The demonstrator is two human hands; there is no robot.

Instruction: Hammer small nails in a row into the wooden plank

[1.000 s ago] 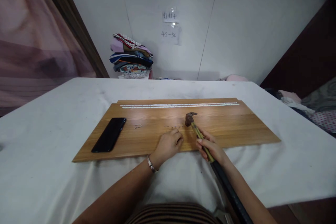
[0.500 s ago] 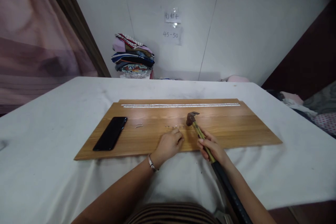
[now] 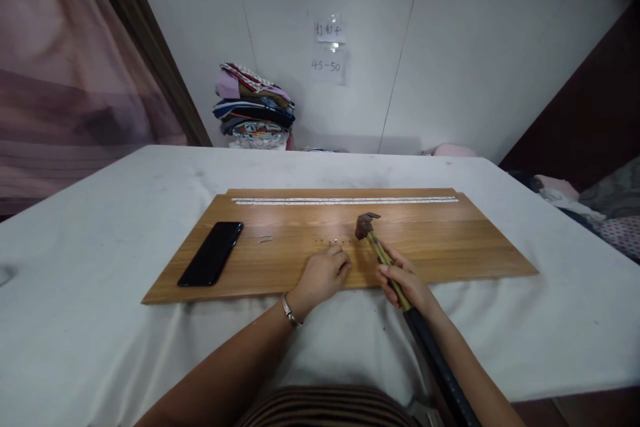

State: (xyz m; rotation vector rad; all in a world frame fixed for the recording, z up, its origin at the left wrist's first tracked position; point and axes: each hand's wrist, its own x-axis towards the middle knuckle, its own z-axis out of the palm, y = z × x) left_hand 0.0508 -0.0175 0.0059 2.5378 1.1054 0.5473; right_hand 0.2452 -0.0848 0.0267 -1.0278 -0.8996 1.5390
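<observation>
At the near edge, below a striped garment [image 3: 330, 408], the white-covered table [image 3: 500, 333] begins. The hammer [image 3: 434, 347] slants up from there, its dark grip nearest; the right hand [image 3: 406, 285] is wrapped around the yellowish part of the handle. The left hand [image 3: 324, 273], with a bracelet [image 3: 290, 311] at its wrist, rests on the wooden board [image 3: 430, 253], fingers curled; whether they pinch anything cannot be told. Just beyond its fingertips runs a row of small dark marks [image 3: 322, 241], with a tiny bright point [image 3: 336, 240] among them. The hammer's head is over the board, near the right end of that row. To the left lie a black phone [image 3: 211, 255] and two thin metal pieces [image 3: 265, 237]. Two pale strips [image 3: 345, 201] run along the board's far side. Behind the table stand folded cloths [image 3: 255, 107] against the wall [image 3: 450, 47].
</observation>
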